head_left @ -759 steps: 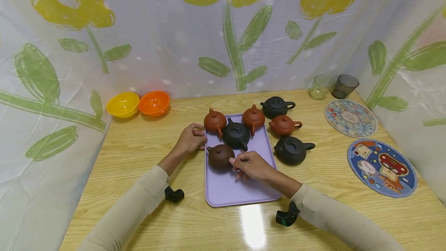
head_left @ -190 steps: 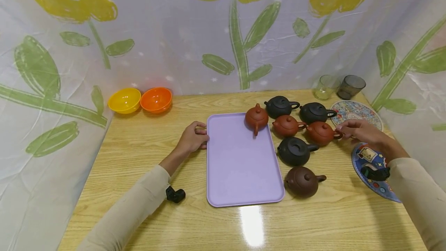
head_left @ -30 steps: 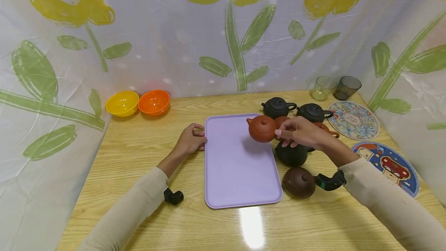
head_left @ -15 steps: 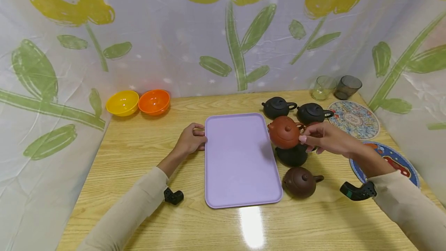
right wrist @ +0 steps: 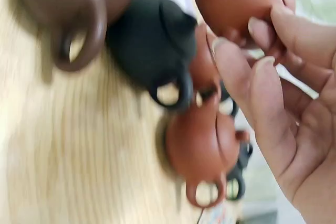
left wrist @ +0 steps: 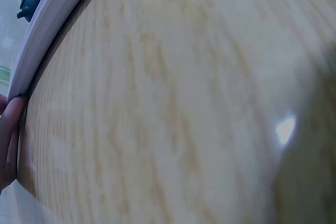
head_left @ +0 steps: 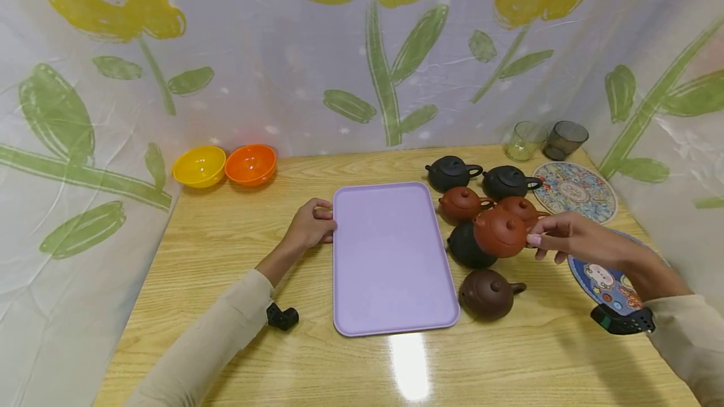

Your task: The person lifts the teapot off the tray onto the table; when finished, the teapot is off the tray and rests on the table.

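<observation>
My right hand (head_left: 571, 240) pinches the handle of a reddish-brown clay teapot (head_left: 500, 231), held up in the air over other teapots. In the right wrist view the held teapot (right wrist: 236, 3) is at the top, its handle between thumb and fingers. Below it are a black teapot (head_left: 469, 247), partly covered, and another reddish-brown teapot (head_left: 519, 208). At the left edge of the lilac tray (head_left: 396, 256), my left hand (head_left: 311, 225) grips the rim. The left wrist view has those fingers (left wrist: 13, 121) at the tray's rim (left wrist: 47, 24). The tray carries nothing.
A dark brown teapot (head_left: 486, 294) stands right of the tray; another reddish-brown one (head_left: 460, 204) and two black ones (head_left: 451, 173) stand behind. Round mats (head_left: 574, 190) and two glasses (head_left: 565, 140) are at right, yellow (head_left: 199, 167) and orange bowls (head_left: 251, 165) at back left.
Several teapots have gone from the tray to the table on its right. Lately my right hand has carried the last reddish-brown teapot off the tray, rightward. The left hand stays at the rim.
</observation>
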{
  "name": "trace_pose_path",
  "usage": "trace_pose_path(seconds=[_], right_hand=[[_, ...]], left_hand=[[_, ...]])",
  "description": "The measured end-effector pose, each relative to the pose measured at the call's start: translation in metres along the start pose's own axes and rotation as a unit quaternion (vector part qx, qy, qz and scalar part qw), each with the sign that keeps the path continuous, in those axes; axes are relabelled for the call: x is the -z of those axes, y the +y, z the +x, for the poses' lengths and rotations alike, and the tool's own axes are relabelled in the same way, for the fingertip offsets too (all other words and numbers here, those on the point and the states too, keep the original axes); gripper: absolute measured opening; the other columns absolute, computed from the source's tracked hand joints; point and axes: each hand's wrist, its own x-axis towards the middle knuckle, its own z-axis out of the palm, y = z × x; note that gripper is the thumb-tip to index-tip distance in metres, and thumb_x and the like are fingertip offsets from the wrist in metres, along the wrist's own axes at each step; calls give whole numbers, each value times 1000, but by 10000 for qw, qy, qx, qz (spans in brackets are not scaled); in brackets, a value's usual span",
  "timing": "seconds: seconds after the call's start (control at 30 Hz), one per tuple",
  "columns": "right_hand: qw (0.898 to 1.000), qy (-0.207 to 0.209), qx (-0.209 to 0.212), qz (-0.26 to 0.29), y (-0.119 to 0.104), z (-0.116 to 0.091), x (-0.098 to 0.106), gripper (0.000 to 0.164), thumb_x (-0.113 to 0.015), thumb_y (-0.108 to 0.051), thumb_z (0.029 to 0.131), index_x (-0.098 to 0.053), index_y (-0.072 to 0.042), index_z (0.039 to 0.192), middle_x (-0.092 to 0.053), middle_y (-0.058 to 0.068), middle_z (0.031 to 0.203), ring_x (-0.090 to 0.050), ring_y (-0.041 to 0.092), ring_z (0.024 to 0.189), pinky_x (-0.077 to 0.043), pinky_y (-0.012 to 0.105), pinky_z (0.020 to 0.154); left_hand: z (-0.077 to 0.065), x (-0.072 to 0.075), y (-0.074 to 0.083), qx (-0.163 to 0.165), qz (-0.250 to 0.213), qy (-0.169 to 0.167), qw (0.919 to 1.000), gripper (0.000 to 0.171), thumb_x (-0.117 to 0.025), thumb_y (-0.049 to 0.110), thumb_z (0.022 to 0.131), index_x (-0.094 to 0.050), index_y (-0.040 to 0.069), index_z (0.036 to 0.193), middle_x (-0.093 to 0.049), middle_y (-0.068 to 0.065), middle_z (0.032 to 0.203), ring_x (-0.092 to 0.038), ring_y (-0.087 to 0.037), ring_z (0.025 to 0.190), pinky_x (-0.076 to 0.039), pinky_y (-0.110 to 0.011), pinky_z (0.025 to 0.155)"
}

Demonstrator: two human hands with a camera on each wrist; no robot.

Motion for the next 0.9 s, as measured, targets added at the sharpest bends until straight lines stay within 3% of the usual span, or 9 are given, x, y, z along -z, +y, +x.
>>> trace_pose_path(seconds=[0.4, 0.57, 0.73, 0.9], right_hand=[[9992, -332, -184, 159, 56, -30, 23, 26, -45, -14, 107, -65, 3, 109, -67, 13, 92, -64, 23, 84, -58, 34, 69], [9978, -482, -38, 456, 77, -35, 24, 24, -44, -9, 107, -64, 5, 104, -65, 11, 89, -59, 26, 74, -55, 34, 61], [9942, -697, 144, 810, 91, -36, 24, 24, -42, -4, 107, -62, 6, 100, -60, 17, 87, -50, 32, 65, -47, 39, 52], [9938, -747, -117, 810, 95, -36, 24, 24, -43, -8, 107, -62, 6, 102, -63, 17, 88, -52, 33, 65, -47, 40, 50]], left_hand=[[-1, 0, 3, -36, 33, 40, 10000, 49, -68, 0, 89, -51, 5, 134, -59, -17, 115, -65, -21, 81, -63, -30, 66], [0, -1, 2, -41, 42, 10, 10000, 48, -68, 1, 89, -51, 5, 134, -59, -17, 115, -65, -20, 81, -63, -29, 66], [0, 0, 1, 4, 70, 2, 10000, 48, -68, 2, 90, -51, 5, 134, -59, -16, 115, -65, -20, 82, -63, -28, 66], [-1, -1, 2, -7, 43, 3, 10000, 48, -68, 1, 89, -51, 5, 134, -59, -16, 115, -65, -20, 81, -63, -28, 65]])
